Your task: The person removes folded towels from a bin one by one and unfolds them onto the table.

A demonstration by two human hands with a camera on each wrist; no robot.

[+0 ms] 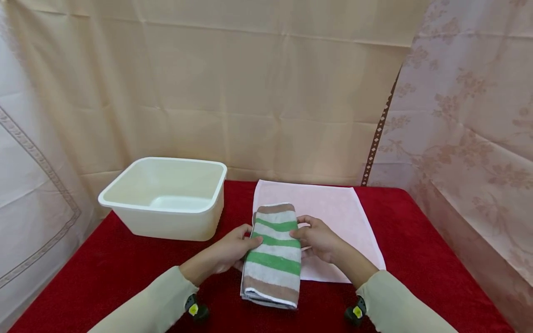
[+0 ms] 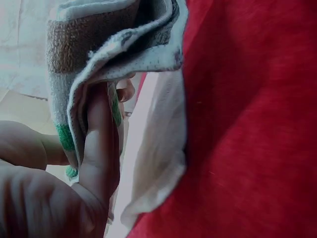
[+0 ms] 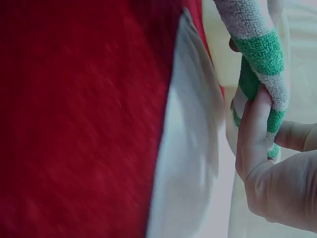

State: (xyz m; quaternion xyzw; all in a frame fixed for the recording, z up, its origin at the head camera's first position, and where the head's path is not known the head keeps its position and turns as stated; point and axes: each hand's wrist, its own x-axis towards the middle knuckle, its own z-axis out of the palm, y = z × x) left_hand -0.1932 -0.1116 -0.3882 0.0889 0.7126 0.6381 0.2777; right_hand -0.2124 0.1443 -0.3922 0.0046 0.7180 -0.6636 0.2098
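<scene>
A folded towel (image 1: 275, 252) with green, white and brown stripes is held up between both hands, above the red table cover. At its left edge the left hand (image 1: 233, 247) grips it, thumb on the front face. The left wrist view shows the fingers of that hand (image 2: 94, 148) tucked in under the towel's layers (image 2: 69, 49). The right hand (image 1: 318, 238) pinches the opposite edge, with its thumb in front. In the right wrist view its fingers (image 3: 257, 124) lie behind the striped cloth (image 3: 262, 52).
Behind the towel, a pale pink cloth (image 1: 329, 208) lies spread flat on the red table cover (image 1: 416, 240). A cream plastic basin (image 1: 166, 222) stands at the back left. Beige curtain (image 1: 250, 92) hangs along the back, with patterned drapes (image 1: 479, 138) on the right.
</scene>
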